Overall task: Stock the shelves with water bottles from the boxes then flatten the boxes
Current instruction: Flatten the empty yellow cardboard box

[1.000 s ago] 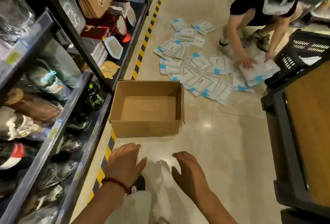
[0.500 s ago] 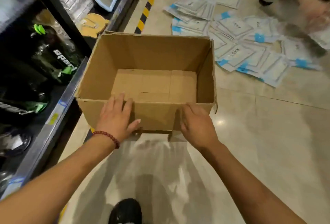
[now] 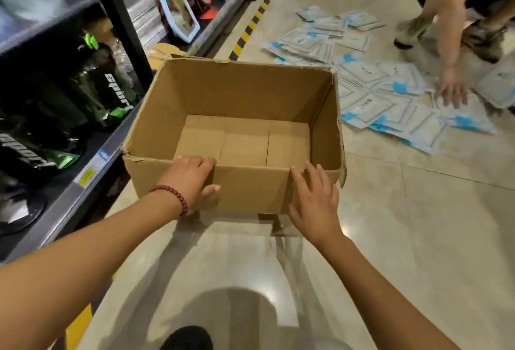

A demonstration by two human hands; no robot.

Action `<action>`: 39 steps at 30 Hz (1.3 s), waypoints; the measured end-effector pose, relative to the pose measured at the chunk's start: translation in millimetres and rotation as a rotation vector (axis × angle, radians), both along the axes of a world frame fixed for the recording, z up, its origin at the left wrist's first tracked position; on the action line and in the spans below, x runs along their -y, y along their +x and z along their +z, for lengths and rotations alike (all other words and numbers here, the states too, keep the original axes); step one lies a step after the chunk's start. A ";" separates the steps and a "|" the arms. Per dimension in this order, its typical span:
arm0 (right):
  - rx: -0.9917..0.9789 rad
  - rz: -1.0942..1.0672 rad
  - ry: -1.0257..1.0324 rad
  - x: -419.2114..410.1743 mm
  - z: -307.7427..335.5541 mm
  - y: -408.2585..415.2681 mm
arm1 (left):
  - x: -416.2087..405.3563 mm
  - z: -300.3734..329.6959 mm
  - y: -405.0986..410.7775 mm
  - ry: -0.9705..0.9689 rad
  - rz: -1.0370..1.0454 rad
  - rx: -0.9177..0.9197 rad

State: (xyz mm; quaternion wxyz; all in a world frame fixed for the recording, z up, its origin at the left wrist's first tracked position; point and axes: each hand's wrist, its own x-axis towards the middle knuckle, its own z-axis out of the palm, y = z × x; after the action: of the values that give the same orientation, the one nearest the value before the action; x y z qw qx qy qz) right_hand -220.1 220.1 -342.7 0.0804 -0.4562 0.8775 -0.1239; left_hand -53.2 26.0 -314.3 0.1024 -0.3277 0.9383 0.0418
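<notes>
Left hand [image 3: 192, 179] grips the empty box's [image 3: 250, 93] near wall; right hand [image 3: 315, 199] rests flat against it, beside shelves [image 3: 92, 171], packets [image 3: 390, 104] scattered beyond.

You are standing in a shop aisle; at the left of the frame metal shelves [image 3: 92, 174] carry price tags [image 3: 87, 175] on their front edge and packaged sports bottles [image 3: 97, 84]; yellow-and-black hazard tape [image 3: 252, 24] runs along the tiled floor [image 3: 418, 238]; sealed product packets [image 3: 390, 98] lie spread at upper right.
</notes>
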 end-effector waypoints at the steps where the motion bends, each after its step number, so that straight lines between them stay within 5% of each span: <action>1: 0.041 -0.063 -0.051 -6.4 1.6 3.7 | -2.7 4.1 2.5 0.025 -0.017 0.043; 5: 0.432 -0.513 -0.207 -22.3 -6.9 11.7 | -12.1 10.4 9.9 0.084 -0.071 0.203; 7: 0.577 -0.547 -0.208 -24.6 -21.4 15.4 | -17.8 8.9 11.6 0.096 -0.077 0.225; 19: 0.780 -0.740 -0.635 -27.0 -52.0 29.7 | -49.2 -21.2 55.3 0.068 -0.135 0.157; 31: 0.488 -0.852 -0.406 -36.9 -34.3 33.1 | -61.7 -25.3 55.3 0.030 -0.106 0.307; 39: 0.416 -0.661 -0.333 -60.8 -23.6 32.8 | -70.9 -21.9 60.0 0.074 -0.136 0.417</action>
State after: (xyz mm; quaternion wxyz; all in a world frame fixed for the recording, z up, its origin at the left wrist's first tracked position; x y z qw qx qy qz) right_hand -187.3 280.8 -366.4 0.1369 -0.1222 0.9097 -0.3725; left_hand 6.8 96.9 -336.2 0.3089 -0.2613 0.9145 0.0005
